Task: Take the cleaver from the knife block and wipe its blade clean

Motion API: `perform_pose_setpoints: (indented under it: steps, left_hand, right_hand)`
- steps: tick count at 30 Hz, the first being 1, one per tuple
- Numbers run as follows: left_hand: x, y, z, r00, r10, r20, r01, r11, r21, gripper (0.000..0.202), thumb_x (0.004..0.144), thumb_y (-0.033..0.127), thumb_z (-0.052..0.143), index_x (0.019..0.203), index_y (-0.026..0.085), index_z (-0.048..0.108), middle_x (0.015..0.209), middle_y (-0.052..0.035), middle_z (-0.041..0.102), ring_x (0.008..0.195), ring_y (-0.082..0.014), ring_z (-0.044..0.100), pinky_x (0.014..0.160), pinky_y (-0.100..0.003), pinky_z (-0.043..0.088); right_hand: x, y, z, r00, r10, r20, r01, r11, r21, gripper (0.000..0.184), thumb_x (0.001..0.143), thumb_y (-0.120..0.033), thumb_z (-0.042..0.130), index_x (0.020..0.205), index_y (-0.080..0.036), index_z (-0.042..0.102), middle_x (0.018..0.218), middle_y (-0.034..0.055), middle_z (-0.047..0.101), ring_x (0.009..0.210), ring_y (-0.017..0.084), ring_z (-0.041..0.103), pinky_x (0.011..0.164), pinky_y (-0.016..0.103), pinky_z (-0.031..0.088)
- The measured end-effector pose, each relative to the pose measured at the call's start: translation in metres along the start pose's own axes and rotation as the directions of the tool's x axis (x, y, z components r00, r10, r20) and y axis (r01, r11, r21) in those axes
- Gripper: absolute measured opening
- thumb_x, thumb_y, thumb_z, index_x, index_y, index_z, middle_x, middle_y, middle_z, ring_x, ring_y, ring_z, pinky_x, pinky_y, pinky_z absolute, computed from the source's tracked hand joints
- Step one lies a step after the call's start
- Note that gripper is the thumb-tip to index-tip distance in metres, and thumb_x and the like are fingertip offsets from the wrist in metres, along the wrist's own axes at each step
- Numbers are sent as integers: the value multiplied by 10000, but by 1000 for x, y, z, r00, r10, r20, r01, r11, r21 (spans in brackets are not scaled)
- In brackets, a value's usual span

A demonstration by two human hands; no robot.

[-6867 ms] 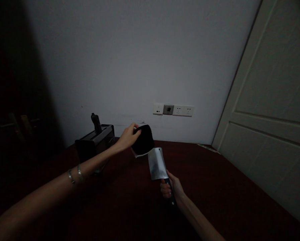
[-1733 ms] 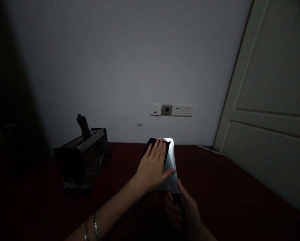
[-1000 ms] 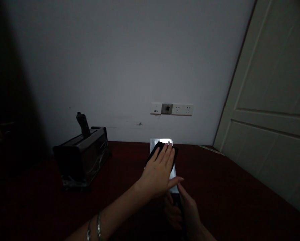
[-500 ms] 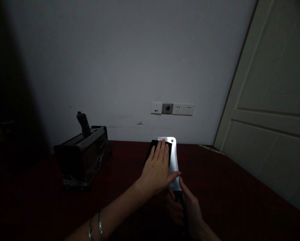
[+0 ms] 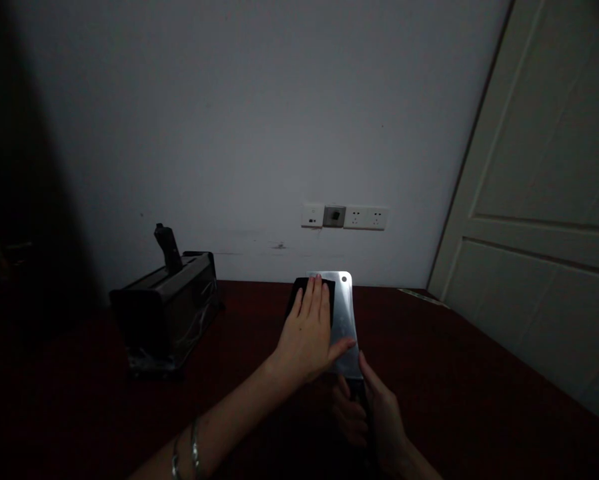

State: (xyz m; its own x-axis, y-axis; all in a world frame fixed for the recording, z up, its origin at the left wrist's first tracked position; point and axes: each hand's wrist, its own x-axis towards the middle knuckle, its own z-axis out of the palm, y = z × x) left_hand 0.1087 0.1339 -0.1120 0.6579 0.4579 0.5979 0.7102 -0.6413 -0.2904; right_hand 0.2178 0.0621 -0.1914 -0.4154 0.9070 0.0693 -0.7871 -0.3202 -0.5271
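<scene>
A cleaver (image 5: pixel 344 320) with a broad shiny blade and a hole in its top corner is held upright, its dark handle down. My right hand (image 5: pixel 384 407) is closed around the handle, with the thumb up by the base of the blade. My left hand (image 5: pixel 307 330) lies flat with fingers stretched out on a black cloth (image 5: pixel 294 293) against the blade's left part. Its thumb reaches across the bare metal. The cloth's exact kind is hard to make out in the dim light, and my left hand hides much of it.
A knife block (image 5: pixel 164 307) with one black handle (image 5: pixel 168 248) sticking up stands on the dark red table (image 5: pixel 454 373) at left. Behind are a wall with sockets (image 5: pixel 364 218) and, at right, a pale panelled door (image 5: pixel 539 200).
My left hand and the black cloth have slid a little left across the blade, baring more of the metal. The cleaver and my right hand have hardly moved.
</scene>
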Motion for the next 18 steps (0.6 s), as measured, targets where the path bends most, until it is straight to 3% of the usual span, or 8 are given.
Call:
perform_pose_setpoints:
  steps: [8, 18]
  left_hand:
    - [2, -17, 2, 998, -54, -10, 54, 998, -7, 822, 838, 599, 168, 1357, -37, 137, 1429, -215, 100, 1323, -295, 23, 1056, -434, 183]
    - [-3, -2, -3, 999, 33, 29, -33, 999, -17, 872, 806, 643, 203, 1343, -43, 180, 1423, -231, 93, 1318, -311, 11, 1052, -438, 187]
  right_hand:
    - [2, 6, -7, 996, 73, 51, -71, 997, -31, 475, 699, -607, 499, 533, -162, 488, 353, -73, 331, 264, 33, 211, 252, 154, 219]
    - [1, 1, 2, 999, 9, -37, -11, 998, -63, 508, 729, -632, 426, 526, -167, 454, 355, -79, 306, 272, 31, 188, 256, 153, 196]
